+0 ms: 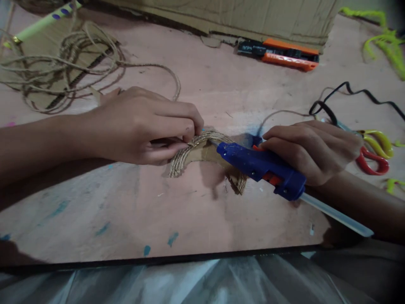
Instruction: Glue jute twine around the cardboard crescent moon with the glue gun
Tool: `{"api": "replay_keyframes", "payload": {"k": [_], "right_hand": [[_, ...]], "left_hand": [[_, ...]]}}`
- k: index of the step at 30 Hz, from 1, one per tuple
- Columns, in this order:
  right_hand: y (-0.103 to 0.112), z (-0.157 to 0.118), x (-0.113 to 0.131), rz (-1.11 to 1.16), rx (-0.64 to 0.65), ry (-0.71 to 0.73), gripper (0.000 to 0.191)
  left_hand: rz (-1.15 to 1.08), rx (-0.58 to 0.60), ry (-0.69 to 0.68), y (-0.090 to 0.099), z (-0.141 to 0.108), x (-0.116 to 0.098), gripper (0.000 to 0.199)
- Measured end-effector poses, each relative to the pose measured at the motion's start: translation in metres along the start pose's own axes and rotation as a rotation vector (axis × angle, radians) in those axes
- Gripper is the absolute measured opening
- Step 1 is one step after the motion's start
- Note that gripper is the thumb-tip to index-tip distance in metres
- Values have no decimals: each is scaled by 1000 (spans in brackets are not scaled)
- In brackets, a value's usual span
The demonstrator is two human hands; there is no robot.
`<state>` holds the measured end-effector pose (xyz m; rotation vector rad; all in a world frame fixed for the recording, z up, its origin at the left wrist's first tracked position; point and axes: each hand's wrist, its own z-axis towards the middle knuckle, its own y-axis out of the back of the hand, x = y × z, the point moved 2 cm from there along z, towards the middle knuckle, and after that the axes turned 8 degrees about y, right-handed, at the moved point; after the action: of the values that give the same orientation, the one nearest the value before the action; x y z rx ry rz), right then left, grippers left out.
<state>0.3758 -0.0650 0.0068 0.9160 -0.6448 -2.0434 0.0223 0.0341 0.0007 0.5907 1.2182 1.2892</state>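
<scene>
A cardboard arch (210, 154) lies on the table, its curved outer part covered with rows of twine (179, 162). My left hand (142, 126) pinches the twine at the arch's upper left. In my right hand (313, 147) is a blue glue gun (262, 166), its nozzle at the inner edge of the twine near the top of the arch. A clear glue stick (337, 214) sticks out of the gun's back end. From behind my left hand a strand of twine (158, 65) runs back to a loose coil (68, 59).
An orange and black cutter (291, 55) lies before a large cardboard piece (253, 19) at the back. Scissors with red and yellow handles (373, 161) are beyond my right hand, near a black cord (363, 93) and yellow fuzzy strips (387, 44). The table's front edge (158, 258) runs below.
</scene>
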Motion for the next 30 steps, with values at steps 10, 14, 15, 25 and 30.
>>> {"api": "replay_keyframes", "payload": {"k": [10, 14, 15, 25, 30], "right_hand": [[5, -4, 1, 34, 27, -43, 21], [6, -5, 2, 43, 28, -19, 22], [6, -5, 2, 32, 22, -13, 23], [10, 2, 0, 60, 32, -23, 29], [21, -12, 6, 85, 161, -114, 37]], "left_hand": [[33, 65, 66, -2, -4, 4, 28], [13, 46, 54, -2, -5, 4, 26], [2, 41, 48, -2, -4, 4, 24], [19, 20, 36, -2, -1, 1, 28], [9, 29, 27, -1, -2, 2, 26]]}}
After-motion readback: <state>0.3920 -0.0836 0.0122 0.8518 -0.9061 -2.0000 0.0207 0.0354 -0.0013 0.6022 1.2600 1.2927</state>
